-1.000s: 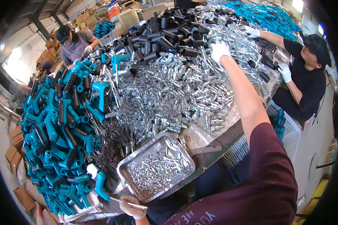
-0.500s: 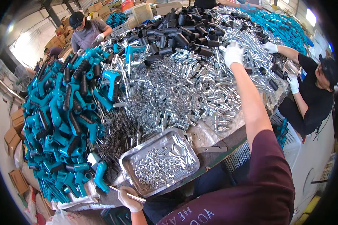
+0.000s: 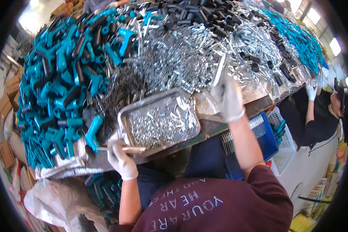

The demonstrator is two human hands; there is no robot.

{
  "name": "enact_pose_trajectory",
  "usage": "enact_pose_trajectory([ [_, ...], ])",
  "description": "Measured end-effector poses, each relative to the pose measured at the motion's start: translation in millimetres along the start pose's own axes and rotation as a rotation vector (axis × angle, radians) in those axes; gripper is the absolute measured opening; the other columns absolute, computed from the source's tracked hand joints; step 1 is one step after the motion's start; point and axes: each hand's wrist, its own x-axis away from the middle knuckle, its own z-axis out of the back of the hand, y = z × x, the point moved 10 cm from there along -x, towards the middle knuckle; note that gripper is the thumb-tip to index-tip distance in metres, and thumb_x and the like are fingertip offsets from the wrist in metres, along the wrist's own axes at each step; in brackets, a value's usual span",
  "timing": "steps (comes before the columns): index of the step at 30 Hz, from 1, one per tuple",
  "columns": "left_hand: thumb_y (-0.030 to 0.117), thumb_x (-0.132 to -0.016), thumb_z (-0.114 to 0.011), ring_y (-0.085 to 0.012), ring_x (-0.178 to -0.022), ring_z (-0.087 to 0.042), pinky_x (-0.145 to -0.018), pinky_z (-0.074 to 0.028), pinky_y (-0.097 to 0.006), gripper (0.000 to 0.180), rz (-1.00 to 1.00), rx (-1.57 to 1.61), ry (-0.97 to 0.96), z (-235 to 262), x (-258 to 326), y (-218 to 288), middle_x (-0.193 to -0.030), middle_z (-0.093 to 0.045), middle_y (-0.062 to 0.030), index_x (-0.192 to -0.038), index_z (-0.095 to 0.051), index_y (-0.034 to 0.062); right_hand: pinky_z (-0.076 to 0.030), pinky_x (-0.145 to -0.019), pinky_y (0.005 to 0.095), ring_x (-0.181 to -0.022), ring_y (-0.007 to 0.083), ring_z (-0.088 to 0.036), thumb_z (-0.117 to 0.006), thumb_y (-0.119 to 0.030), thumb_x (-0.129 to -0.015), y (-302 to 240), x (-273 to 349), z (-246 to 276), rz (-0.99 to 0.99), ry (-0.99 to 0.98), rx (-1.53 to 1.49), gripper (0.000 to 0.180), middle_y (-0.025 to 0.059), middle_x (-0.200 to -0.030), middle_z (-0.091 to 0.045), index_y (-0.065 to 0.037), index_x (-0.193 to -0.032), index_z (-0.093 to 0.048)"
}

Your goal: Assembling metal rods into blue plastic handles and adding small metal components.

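My left hand (image 3: 121, 160), in a white glove, is closed around a slim metal rod (image 3: 136, 149) at the table's near edge. The rod lies nearly level, its thinner end beside a teal pistol-shaped handle (image 3: 93, 131). Over the right part of the bench is my right hand (image 3: 229, 100), also gloved and somewhat blurred. A long shiny metal tube (image 3: 220, 66) sticks up from its fingers. Between my hands stands a metal tray (image 3: 121, 125) with many small silver fittings and short pins in it.
Teal handles (image 3: 60, 98) are heaped on the left, dark springs (image 3: 123, 87) beside them. Silver parts (image 3: 174, 58) and black sleeves (image 3: 199, 15) cover the middle and back. A blue bin (image 3: 265, 125) holding rods and a white crate (image 3: 286, 147) stand below the edge. Another person (image 3: 317, 116) works at right.
My right hand has come back from the far pile toward me and now has a metal tube in it. My left hand keeps the rod. The view has shifted.
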Motion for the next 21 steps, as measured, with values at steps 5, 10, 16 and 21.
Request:
enact_pose_trajectory([
  [5,0.031,-0.1,-0.049,-0.0117,-0.071,-0.052,-0.063,-0.042,-0.026,0.034,-0.151,-0.022,-0.157,-45,21,65,-0.081,-0.057,-0.0035,-0.087,-0.058,0.0021,-0.047,-0.053,0.0211,-0.065,0.0092,-0.061,-0.068,-0.007,-0.084,27,125,-110,-0.547,-0.332,-0.279,0.025,0.0089,-0.086,-0.069,-0.001,-0.105,-0.057],
  [10,0.03,-0.101,-0.051,-0.0061,-0.061,-0.047,-0.057,-0.036,-0.021,0.034,-0.047,0.078,-0.207,-48,35,55,-0.079,-0.058,-0.0018,-0.094,-0.065,0.0007,-0.046,-0.052,0.0207,-0.062,0.0096,-0.06,-0.066,-0.014,-0.088,36,162,-129,-0.571,-0.304,-0.366,0.021,0.0082,-0.08,-0.066,-0.001,-0.103,-0.058],
  [16,0.018,-0.1,-0.044,-0.0283,-0.086,-0.061,-0.081,-0.048,-0.035,0.031,-0.397,-0.303,-0.446,-76,57,92,-0.102,-0.062,-0.0153,-0.116,-0.067,0.0064,-0.028,-0.045,0.0215,-0.049,0.0067,-0.039,-0.051,-0.038,-0.101,63,203,-160,-1.052,-0.355,-0.617,0.033,-0.0023,-0.062,-0.048,-0.008,-0.089,-0.055],
  [21,0.018,-0.1,-0.045,-0.0346,-0.092,-0.064,-0.083,-0.05,-0.039,0.03,-0.42,-0.332,-0.57,-74,56,106,-0.105,-0.065,-0.0194,-0.119,-0.064,0.005,-0.032,-0.052,0.0178,-0.06,0.0044,-0.045,-0.059,-0.033,-0.097,44,196,-176,-0.865,-0.391,-0.788,0.024,-0.0028,-0.077,-0.053,-0.009,-0.097,-0.055],
])
